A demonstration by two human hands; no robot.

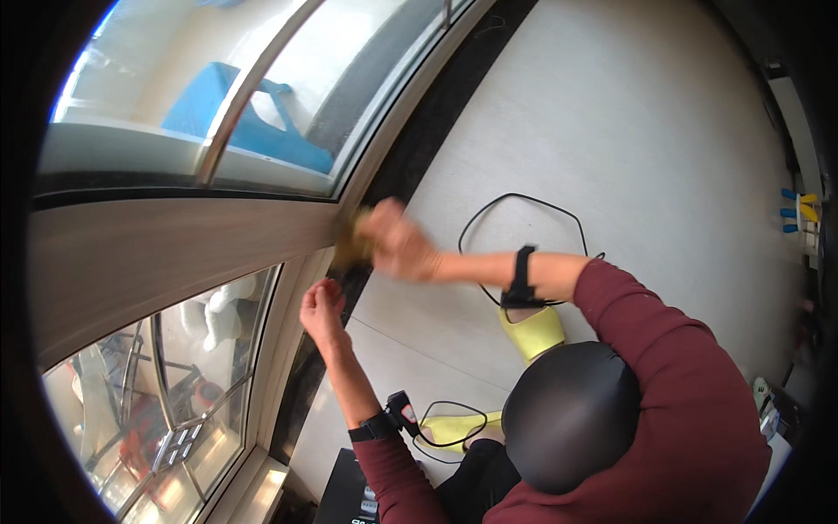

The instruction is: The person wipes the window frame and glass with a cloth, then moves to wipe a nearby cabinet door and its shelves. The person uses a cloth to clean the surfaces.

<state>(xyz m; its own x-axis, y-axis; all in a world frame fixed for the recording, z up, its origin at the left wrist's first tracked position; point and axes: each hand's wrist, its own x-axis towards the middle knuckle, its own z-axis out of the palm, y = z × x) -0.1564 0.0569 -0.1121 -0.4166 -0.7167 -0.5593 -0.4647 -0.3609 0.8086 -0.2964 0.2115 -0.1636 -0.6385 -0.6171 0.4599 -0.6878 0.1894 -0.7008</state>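
Note:
My right hand [399, 245] is gripping a brownish-yellow cloth [357, 241], both blurred. The cloth is at the edge of the glazed door's wide middle rail [196, 232]; whether it touches the frame is hard to tell. Lower down, my left hand [323, 306] is raised beside the door's lower side frame [288, 314]. Its fingers are curled in, and nothing shows in them. Black straps circle both forearms, and a small device [402, 412] sits on the left one.
A black cable [517, 195] loops over the pale tiled floor [576, 118] near my yellow slippers [533, 331]. At the bottom stands a black box [340, 488]. Behind the glass are a blue plastic object [262, 141] and a metal rack [131, 367]. Colourful handles [799, 209] show at the right.

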